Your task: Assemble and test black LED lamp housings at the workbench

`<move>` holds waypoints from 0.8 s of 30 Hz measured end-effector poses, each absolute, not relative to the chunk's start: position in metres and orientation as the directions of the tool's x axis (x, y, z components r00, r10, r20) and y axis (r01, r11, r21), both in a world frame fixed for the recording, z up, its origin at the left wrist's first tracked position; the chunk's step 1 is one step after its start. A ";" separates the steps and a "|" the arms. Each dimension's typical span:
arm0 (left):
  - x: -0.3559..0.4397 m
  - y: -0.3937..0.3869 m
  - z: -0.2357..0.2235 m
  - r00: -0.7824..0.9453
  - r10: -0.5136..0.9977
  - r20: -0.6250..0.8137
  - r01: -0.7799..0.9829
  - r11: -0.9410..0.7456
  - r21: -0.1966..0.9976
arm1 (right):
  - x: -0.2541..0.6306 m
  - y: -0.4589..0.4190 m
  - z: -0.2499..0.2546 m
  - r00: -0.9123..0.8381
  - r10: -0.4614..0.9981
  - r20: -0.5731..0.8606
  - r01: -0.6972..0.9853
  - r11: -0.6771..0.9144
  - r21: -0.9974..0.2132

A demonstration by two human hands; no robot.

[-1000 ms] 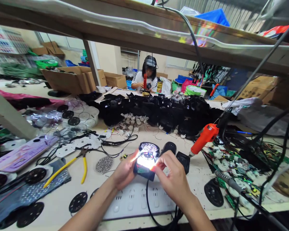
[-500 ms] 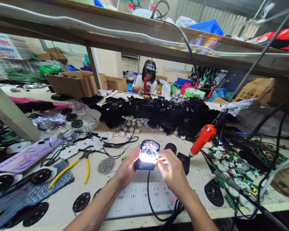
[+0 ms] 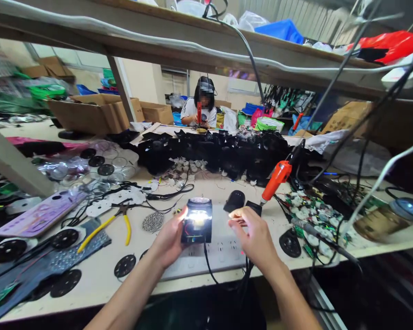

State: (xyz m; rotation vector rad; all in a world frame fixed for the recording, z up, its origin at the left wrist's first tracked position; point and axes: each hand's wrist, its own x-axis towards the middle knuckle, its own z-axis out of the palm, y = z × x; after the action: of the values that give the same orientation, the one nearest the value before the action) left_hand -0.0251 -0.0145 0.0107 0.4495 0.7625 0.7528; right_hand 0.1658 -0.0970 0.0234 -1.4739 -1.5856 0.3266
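Note:
A black lamp unit (image 3: 197, 231), its front glowing bright white and a clear round lens on top, is gripped along its left side by my left hand (image 3: 168, 238). A black cable runs down from the lamp. My right hand (image 3: 253, 231) is apart from it, to the right, with loosely curled fingers and no visible object between them. Just beyond those fingertips lie a black oval housing (image 3: 234, 200) and a small dark block (image 3: 253, 207). Under the lamp is a white power strip (image 3: 222, 256).
Yellow-handled pliers (image 3: 124, 224), a perforated metal disc (image 3: 153, 222) and a purple phone case (image 3: 43, 213) lie left. A red electric screwdriver (image 3: 277, 181) hangs right, near piled circuit boards (image 3: 303, 206). Black housings (image 3: 209, 151) line the back; a co-worker (image 3: 201, 107) sits beyond.
My right hand has come away from the lamp toward the right. The lamp, still in my left hand, has tilted so its lit front faces me more. The whole view has shifted.

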 end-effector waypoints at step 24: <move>-0.060 -0.062 0.024 0.253 0.818 -0.518 -0.346 0.576 0.741 | 0.271 -0.049 -0.048 0.748 0.612 0.256 0.555 -0.365 -0.748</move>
State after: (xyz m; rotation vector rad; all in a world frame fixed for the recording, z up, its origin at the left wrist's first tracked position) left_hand -0.0601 -0.0624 0.0240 0.5449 1.0335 0.8458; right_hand 0.2708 -0.0493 -0.0477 -2.0513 -0.8780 0.0811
